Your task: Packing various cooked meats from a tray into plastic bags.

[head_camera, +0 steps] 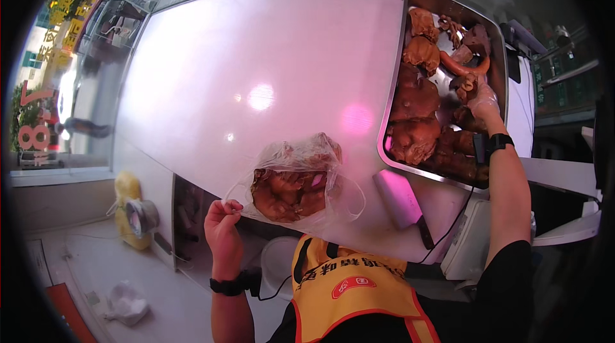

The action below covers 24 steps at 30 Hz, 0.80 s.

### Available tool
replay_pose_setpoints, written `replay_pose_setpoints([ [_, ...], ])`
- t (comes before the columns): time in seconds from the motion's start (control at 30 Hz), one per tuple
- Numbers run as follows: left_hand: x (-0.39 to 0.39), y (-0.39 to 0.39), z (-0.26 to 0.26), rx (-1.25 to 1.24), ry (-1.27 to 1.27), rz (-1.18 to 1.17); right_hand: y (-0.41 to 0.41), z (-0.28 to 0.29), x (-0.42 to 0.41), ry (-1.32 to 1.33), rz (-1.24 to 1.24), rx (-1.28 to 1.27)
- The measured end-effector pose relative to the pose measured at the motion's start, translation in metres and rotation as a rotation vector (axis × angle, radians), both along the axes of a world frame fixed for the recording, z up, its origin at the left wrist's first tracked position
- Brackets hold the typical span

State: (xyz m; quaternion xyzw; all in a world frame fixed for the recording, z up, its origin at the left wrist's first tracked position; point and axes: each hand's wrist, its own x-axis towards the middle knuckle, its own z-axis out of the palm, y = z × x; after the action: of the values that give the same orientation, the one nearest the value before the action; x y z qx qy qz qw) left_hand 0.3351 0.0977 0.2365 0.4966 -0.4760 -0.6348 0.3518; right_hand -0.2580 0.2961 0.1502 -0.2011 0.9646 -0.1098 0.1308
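Between thumb and fingers, my left hand [224, 232] pinches the edge of a clear plastic bag [294, 154] at its left handle. Chunks of brown braised meat [283, 199] show through the bag's open mouth. At the right, my right hand [483, 98], in a thin clear plastic glove, reaches into a deep metal tray [393, 119]. Its fingers are closed on a small piece of braised meat [465, 87] above the others. Large reddish-brown meat pieces [415, 91] and a curved sausage [459, 68] lie in the tray.
A cleaver [398, 197] lies on the white counter [269, 50] between bag and tray, its dark handle towards me. A black cable runs past it. A pale boxy device [465, 242] stands right of the cleaver. Glass panes [81, 74] bound the left.
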Motion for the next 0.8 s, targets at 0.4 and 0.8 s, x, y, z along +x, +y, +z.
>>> replay_pose_setpoints([
  [0.4,0.008,-0.007,0.003,0.119,0.113,-0.17,-0.027,0.027,0.049,-0.686,0.001,-1.533],
  [0.8,0.039,-0.021,-0.025,0.155,0.342,-0.263,-0.119,0.015,0.416,-0.463,1.092,-0.468],
])
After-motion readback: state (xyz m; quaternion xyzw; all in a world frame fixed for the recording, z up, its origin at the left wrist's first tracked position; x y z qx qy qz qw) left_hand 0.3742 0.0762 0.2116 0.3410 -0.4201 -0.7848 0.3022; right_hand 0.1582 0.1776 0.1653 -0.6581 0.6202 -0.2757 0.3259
